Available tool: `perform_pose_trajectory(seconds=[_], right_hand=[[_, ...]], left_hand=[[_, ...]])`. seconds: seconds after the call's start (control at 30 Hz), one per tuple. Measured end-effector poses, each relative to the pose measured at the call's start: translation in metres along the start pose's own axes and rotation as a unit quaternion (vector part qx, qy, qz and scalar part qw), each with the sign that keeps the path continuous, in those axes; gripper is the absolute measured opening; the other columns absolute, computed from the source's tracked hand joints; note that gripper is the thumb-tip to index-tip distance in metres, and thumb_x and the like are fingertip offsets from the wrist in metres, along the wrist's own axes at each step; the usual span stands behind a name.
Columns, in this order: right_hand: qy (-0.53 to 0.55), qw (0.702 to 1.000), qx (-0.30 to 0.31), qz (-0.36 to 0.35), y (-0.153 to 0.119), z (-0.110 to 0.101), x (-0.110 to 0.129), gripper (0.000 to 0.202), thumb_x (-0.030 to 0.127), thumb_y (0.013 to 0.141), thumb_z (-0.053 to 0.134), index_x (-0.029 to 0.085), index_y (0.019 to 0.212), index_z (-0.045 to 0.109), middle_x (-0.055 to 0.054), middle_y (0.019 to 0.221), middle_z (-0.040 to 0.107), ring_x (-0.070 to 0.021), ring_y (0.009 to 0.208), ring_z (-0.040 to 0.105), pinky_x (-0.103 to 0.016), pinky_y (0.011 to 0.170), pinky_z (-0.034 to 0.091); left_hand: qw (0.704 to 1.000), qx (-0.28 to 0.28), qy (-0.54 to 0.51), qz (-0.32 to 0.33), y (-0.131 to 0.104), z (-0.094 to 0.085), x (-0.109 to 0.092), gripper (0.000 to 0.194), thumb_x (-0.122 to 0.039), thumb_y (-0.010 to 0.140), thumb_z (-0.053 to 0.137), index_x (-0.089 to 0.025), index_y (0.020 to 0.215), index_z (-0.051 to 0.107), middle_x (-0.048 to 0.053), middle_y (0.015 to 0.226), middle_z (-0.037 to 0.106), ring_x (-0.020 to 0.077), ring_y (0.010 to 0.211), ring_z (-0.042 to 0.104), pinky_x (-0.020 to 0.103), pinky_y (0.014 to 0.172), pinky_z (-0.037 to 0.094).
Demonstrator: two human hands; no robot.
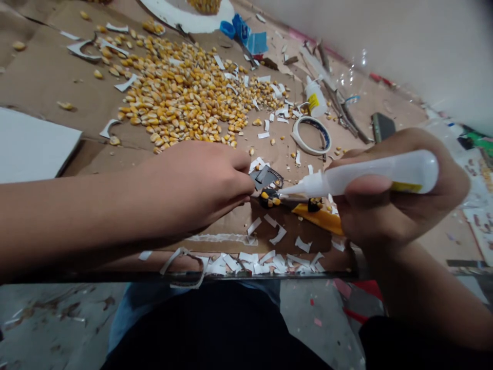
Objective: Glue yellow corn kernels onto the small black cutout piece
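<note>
My right hand (416, 210) is closed around a white glue bottle (377, 170), tilted with its thin nozzle pointing left. The nozzle tip meets or nearly meets a small black piece with corn kernels (270, 198) on a thin stick (295, 201). My left hand (211, 180) pinches the stick's left end, fingertips partly hidden. Farther right, a second black piece with kernels (315, 204) sits on the stick. Beneath lies a long orange-yellow object (319, 218), partly covered by my right hand. Dark flat scraps (265, 177) lie just behind the nozzle.
A broad pile of loose corn kernels (188, 92) covers the cardboard. A tape roll (311, 135), another glue bottle (316, 97), twigs (342, 108) and a phone (383, 127) are at the right. Paper scraps (265, 262) line the front edge; white board (34, 144) lies left.
</note>
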State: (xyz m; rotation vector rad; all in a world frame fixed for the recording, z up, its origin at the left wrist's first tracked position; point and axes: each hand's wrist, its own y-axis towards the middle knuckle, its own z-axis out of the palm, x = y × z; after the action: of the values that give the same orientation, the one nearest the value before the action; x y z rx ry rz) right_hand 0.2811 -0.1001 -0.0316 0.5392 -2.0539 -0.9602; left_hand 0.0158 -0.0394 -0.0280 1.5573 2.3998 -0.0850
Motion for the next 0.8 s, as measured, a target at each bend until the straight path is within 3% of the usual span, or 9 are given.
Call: perform_pose_trajectory(seconds=[0.2,0.37,0.47,0.6,0.8], right_hand=[[0.068,0.996,-0.020,0.061,0.008,0.003,0.004,0.041,0.063,0.094,0.085,0.026,0.079,0.077,0.002,0.060,0.059,-0.0106,0.042,0.044,-0.028,0.037,0.024],[0.164,0.976,0.012,0.143,0.013,-0.006,0.004,0.035,0.060,0.097,0.083,0.027,0.090,0.079,0.005,0.059,0.061,-0.0100,0.036,0.049,-0.024,0.028,0.031],[0.179,0.972,0.074,0.133,0.012,-0.010,0.002,0.026,0.052,0.099,0.084,0.027,0.095,0.078,0.005,0.065,0.068,-0.0102,0.040,0.055,-0.023,0.033,0.039],[0.117,0.973,0.159,0.123,0.011,-0.009,0.002,0.024,0.047,0.100,0.084,0.026,0.094,0.074,0.006,0.068,0.070,-0.0103,0.049,0.060,-0.024,0.043,0.045],[0.085,0.972,0.194,0.102,0.015,-0.009,0.004,0.029,0.050,0.103,0.079,0.025,0.093,0.069,0.006,0.067,0.070,-0.0101,0.047,0.061,-0.023,0.042,0.044]], left_hand=[[0.999,-0.035,-0.024,0.017,-0.003,0.002,0.003,0.035,-0.027,0.113,0.054,-0.022,0.105,0.087,0.008,0.096,0.074,0.0184,0.073,0.059,0.033,0.064,0.040],[0.997,-0.047,-0.052,0.017,-0.003,0.000,0.003,0.038,-0.027,0.115,0.051,-0.021,0.107,0.088,0.008,0.095,0.074,0.0179,0.074,0.061,0.032,0.065,0.042],[0.997,-0.049,-0.049,0.022,-0.004,0.000,0.003,0.035,-0.024,0.114,0.053,-0.021,0.109,0.087,0.009,0.096,0.074,0.0191,0.075,0.062,0.033,0.065,0.043],[0.998,-0.047,-0.047,0.021,-0.005,0.000,0.004,0.033,-0.025,0.113,0.054,-0.022,0.109,0.087,0.009,0.096,0.075,0.0187,0.076,0.063,0.033,0.066,0.044],[0.998,-0.033,-0.053,0.013,-0.005,-0.001,0.002,0.034,-0.025,0.113,0.054,-0.023,0.113,0.087,0.009,0.100,0.076,0.0195,0.080,0.067,0.033,0.069,0.048]])
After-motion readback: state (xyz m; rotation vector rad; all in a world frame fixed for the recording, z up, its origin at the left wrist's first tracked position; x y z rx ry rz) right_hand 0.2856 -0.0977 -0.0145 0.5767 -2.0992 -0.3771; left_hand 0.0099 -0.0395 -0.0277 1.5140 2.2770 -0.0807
